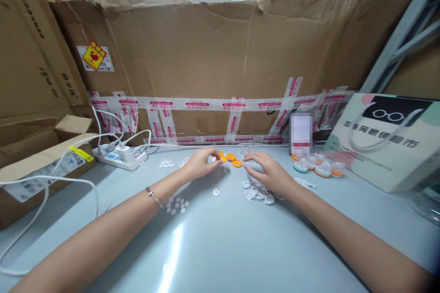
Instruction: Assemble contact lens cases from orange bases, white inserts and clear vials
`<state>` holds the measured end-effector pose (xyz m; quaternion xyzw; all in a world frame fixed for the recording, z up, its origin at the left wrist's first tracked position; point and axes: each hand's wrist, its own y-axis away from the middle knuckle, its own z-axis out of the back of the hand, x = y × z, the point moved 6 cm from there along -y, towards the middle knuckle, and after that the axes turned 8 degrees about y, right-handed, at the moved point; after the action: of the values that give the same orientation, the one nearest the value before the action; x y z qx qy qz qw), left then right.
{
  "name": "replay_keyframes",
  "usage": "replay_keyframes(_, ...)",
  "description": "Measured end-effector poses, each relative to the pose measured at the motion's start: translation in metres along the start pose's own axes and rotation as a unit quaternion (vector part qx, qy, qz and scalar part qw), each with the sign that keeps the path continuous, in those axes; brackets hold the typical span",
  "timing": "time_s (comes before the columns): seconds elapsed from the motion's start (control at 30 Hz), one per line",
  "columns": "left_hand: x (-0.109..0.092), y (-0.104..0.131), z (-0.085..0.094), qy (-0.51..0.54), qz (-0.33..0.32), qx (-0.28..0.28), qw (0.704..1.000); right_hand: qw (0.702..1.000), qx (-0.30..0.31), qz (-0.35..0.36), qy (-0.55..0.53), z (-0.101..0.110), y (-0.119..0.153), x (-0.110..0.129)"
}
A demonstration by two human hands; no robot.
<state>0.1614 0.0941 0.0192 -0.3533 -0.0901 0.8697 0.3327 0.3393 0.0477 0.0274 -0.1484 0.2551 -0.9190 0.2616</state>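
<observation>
Cannot tell whether gripping anything with the left hand (205, 163), at the orange discs (230, 157) just below centre-frame. With the open right hand (268, 171) beside them, best steady them lightly, without brushing the white pieces (259, 193) lower right of centre.

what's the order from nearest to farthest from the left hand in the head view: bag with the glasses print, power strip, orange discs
From the left hand:
1. Orange discs: just to its right.
2. Power strip: off to its left, by the cardboard.
3. Bag with the glasses print: far right of the table.
</observation>
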Motion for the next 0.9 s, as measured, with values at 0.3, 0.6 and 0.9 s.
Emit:
replay_keyframes(0.3, -0.025, 0.064, 0.005, 0.045, -0.033, 0.087, 0.995, 1.000, 0.001, 0.017, -0.002, -0.004, 0.000, 0.005)
replay_keyframes(0.6, -0.012, 0.063, -0.011, 0.007, -0.010, 0.118, 0.993, 0.999, 0.010, 0.032, -0.031, -0.006, 0.001, 0.018)
replay_keyframes(0.9, -0.010, 0.065, -0.016, 0.013, -0.008, 0.105, 0.994, 0.985, 0.094, 0.124, -0.076, -0.031, 0.011, 0.060)
